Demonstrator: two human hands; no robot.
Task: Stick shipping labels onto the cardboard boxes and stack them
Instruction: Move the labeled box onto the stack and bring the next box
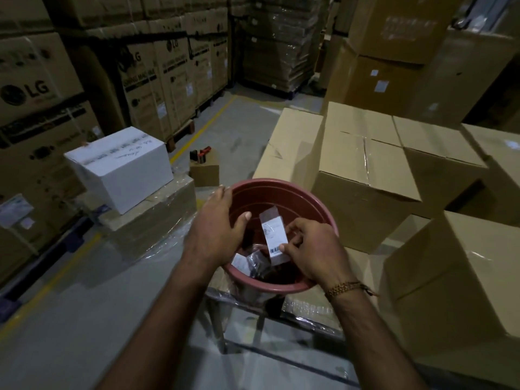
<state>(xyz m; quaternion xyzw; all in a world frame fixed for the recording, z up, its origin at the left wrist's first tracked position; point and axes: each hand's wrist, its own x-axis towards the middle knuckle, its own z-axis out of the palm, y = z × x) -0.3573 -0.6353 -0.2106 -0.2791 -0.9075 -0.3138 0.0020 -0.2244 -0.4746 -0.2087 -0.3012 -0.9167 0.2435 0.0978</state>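
A reddish-brown plastic tub (315, 201) sits in front of me with more white labels (239, 261) and dark scraps at its bottom. Over the tub my right hand (312, 250) pinches a white shipping label (273, 235) with a barcode at its lower end. My left hand (222, 220) lies on the tub's left rim, thumb reaching inside toward the label. Plain cardboard boxes stand to the right: one taped box (374, 187) just behind the tub and another (461, 280) nearer me.
A white box (121, 167) rests on a wrapped carton at left. A tape dispenser (201, 154) sits on a small box behind the tub. Tall stacks of printed cartons (36, 108) line the left and back. A yellow floor line (53, 282) runs along the grey aisle.
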